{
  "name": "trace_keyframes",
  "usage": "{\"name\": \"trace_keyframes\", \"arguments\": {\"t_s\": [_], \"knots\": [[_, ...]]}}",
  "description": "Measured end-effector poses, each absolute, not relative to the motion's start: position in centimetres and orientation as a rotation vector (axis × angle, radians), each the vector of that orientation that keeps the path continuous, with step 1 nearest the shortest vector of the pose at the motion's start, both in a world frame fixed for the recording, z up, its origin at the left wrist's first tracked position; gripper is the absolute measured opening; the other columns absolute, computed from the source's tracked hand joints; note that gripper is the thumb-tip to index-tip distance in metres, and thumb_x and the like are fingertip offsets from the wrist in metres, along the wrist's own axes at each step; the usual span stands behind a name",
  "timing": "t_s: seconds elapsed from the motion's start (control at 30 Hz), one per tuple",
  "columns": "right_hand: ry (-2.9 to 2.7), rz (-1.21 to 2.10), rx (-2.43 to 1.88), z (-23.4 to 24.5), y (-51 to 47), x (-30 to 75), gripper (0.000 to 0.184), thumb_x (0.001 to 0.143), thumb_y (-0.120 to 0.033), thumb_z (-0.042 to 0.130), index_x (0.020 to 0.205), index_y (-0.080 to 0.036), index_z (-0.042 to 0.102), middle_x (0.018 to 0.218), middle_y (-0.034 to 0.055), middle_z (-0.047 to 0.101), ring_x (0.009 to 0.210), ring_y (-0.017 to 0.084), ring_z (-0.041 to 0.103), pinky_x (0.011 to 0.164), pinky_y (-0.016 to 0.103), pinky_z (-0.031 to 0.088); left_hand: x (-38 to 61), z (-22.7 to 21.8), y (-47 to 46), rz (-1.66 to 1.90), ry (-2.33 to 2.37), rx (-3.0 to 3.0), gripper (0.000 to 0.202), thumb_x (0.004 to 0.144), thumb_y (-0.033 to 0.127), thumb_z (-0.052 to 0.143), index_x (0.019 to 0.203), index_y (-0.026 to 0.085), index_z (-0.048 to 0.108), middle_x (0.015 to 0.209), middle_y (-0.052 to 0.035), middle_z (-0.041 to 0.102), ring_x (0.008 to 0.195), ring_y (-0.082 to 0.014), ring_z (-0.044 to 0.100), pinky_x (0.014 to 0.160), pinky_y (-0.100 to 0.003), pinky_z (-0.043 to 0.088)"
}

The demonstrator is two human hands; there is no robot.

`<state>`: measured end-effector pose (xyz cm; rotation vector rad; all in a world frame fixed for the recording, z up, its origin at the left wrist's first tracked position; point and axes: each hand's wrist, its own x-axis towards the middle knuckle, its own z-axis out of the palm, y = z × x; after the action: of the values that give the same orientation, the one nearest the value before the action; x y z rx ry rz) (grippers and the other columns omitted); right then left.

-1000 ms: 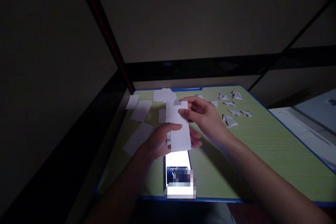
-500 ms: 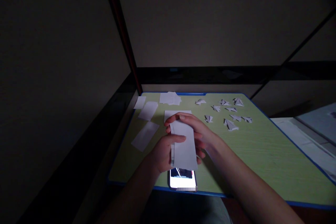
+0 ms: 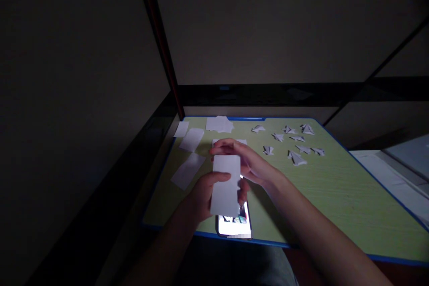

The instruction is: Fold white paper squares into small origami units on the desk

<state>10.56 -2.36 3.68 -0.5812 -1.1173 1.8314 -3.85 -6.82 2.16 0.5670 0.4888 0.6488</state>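
Observation:
A white paper slip is held upright above the green table. My left hand grips its left edge, thumb across the front. My right hand closes on its top edge from behind, fingers curled over it. Under the paper a lit phone lies at the table's near edge.
Several blank paper slips lie at the table's far left, with a small stack at the back. Several folded paper planes are spread at the far right. A dark red post rises behind the table's left corner.
The paper now looks narrower and sits more upright in both hands, slightly nearer to me. The view has shifted a little, showing more of the phone's screen.

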Motion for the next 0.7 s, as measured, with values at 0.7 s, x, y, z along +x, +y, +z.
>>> {"name": "trace_keyframes", "arguments": {"t_s": [0.7], "knots": [[-1.328, 1.466, -0.868, 2.1, -4.6, 15.0, 0.016, 0.085, -0.028, 0.063, 0.095, -0.016, 0.061, 0.071, -0.0013, 0.061, 0.062, 0.01, 0.054, 0.063, 0.028, 0.042, -7.2, -0.7, -7.7, 1.361, 1.187, 1.22, 0.034, 0.086, 0.032, 0.057, 0.116, 0.016, 0.055, 0.09, -0.0047, 0.069, 0.084, -0.0202, 0.067, 0.083, -0.035, 0.05]]}}
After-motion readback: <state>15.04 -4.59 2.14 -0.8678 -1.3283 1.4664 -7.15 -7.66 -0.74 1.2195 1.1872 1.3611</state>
